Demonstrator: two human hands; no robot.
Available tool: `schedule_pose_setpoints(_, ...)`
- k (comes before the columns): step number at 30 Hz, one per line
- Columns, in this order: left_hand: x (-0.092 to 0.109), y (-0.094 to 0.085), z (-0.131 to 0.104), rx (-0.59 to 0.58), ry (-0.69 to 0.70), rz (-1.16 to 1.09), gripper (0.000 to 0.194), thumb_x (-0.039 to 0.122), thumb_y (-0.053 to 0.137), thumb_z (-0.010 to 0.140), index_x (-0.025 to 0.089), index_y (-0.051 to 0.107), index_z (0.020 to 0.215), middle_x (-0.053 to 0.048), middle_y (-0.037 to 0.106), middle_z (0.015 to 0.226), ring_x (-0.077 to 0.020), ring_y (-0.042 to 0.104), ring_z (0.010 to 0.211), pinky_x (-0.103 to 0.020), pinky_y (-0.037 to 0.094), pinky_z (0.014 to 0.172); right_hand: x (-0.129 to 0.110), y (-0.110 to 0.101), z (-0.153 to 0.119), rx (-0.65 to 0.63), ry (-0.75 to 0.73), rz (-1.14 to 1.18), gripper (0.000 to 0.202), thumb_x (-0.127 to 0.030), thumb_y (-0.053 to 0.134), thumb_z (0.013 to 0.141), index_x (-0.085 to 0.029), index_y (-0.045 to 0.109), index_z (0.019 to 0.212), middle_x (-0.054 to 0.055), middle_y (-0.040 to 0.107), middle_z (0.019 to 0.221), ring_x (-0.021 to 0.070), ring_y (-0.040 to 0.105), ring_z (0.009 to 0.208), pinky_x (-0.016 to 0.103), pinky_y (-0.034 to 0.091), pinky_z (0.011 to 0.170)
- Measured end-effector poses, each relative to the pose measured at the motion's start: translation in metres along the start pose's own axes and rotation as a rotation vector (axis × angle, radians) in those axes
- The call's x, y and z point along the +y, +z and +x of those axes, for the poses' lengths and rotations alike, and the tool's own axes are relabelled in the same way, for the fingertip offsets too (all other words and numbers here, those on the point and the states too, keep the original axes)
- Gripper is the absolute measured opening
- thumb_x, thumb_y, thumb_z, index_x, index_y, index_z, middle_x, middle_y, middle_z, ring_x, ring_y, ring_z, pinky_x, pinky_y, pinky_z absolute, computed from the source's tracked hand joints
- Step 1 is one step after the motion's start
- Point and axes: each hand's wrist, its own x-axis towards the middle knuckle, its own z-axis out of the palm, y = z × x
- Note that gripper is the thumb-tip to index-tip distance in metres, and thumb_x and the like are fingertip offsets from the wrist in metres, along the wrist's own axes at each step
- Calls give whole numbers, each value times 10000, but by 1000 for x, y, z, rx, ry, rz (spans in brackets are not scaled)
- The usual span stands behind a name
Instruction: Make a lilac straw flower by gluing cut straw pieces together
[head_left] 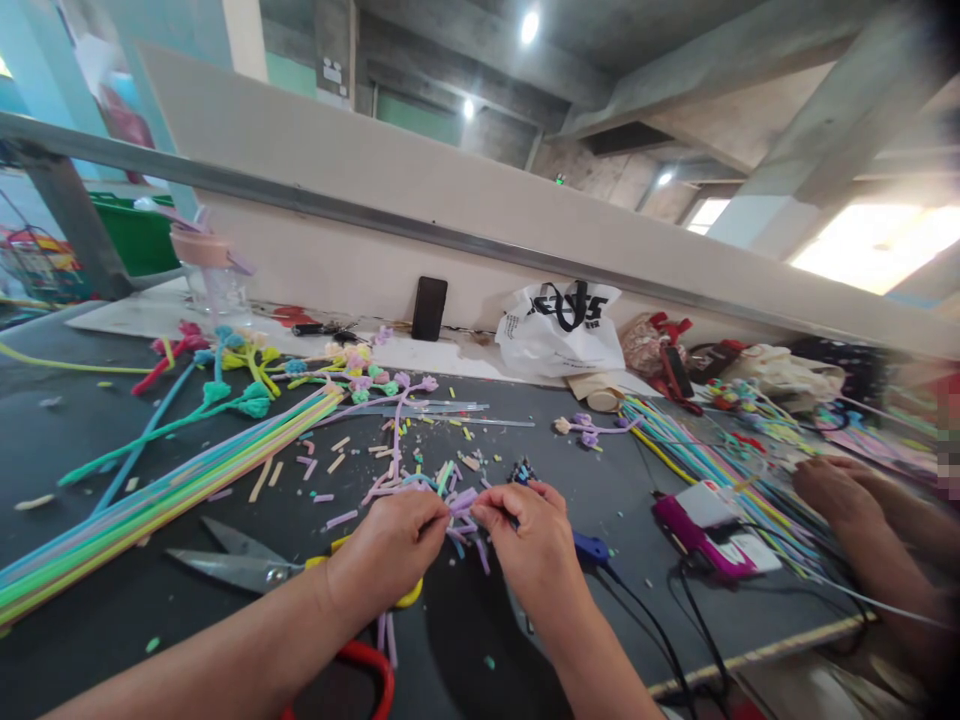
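Over the middle of the dark table, my left hand point(397, 540) and my right hand point(529, 530) face each other with fingertips pinched. Between them is a short piece of purple pipe cleaner point(463, 500), with each hand closed on an end of it. More cut purple pieces point(480, 550) lie just below and behind the fingers. Scissors point(255, 570) with yellow handles lie partly hidden under my left forearm, blades spread. Beside my right hand rests a blue-handled tool point(591, 547) with a black cord. A red handle point(371, 665) shows below my left wrist.
A bundle of long pastel pipe cleaners point(187, 480) lies at left, near finished pipe-cleaner flowers point(251, 400). A phone point(430, 308), a white bag point(562, 335) and a lidded cup point(214, 270) stand along the back. At right are a purple device point(705, 540) and another person's hands point(844, 495).
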Motion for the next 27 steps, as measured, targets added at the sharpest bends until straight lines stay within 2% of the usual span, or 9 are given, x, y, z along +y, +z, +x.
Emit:
schedule_pose_setpoints(8,0,0,-1,-2,12,-10,261,186,412,822,173,505,578,17,499,568,-97,447,565,-214,313,563,3,5,1,20,29,-17,131,-199,586,757,-225,632,637,-34,665,646,136,600,669,358,236,866)
schedule_pose_setpoints(27,1,-3,-1,-27,47,-51,275,175,413,814,170,542,571,6,513,554,-101,459,558,-215,328,563,8,10,1,41,40,-85,166,-230,541,760,-210,612,610,-12,644,573,151,588,640,353,281,824)
